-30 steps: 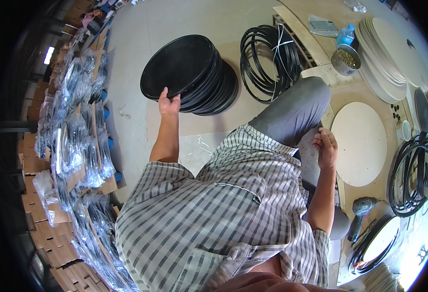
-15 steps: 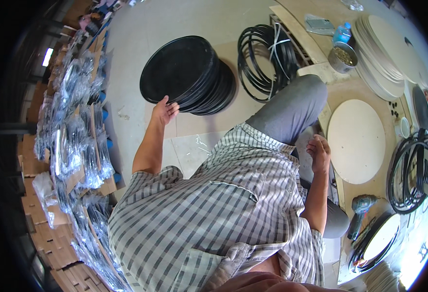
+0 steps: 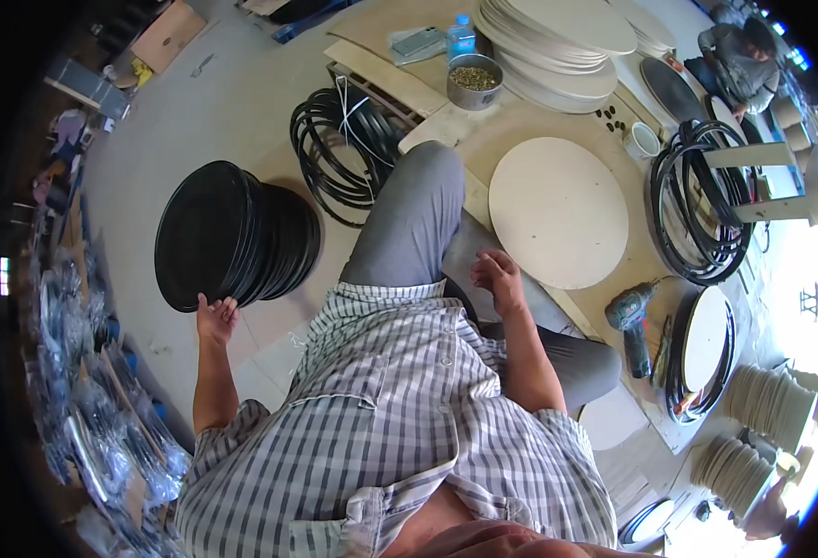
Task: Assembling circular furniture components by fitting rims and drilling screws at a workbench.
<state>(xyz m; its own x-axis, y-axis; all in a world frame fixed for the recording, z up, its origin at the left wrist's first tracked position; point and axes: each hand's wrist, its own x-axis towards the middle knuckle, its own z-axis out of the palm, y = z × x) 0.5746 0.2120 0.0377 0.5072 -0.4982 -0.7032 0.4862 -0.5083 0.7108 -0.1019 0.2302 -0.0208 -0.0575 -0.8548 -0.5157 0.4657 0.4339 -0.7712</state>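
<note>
At the far left, a stack of black round discs (image 3: 209, 232) stands on the floor, its top disc smooth and dark. My left hand (image 3: 217, 321) is at the near rim of that top disc, palm up, thumb and bent fingers apart, gripping nothing that I can see. Loosely curled over my lap, my right hand (image 3: 496, 277) appears to hold nothing. Nearest to it, a pale round board (image 3: 559, 212) lies flat on the workbench (image 3: 469, 186). A cordless drill (image 3: 630, 321) rests on the bench's near side.
Black hoops in a tied coil (image 3: 339, 153) lie beyond my knee. On the bench are a metal bowl of small fasteners (image 3: 474, 82), a blue bottle (image 3: 461, 39), stacked pale boards (image 3: 558, 56) and loose black hoops (image 3: 697, 200). A co-worker (image 3: 744, 65) sits far right. Plastic-wrapped goods (image 3: 111, 400) stand left.
The view has swung to the right, bringing more of the bench and a co-worker into sight. My left hand stays by the disc stack's rim; my right hand's fingers look looser.
</note>
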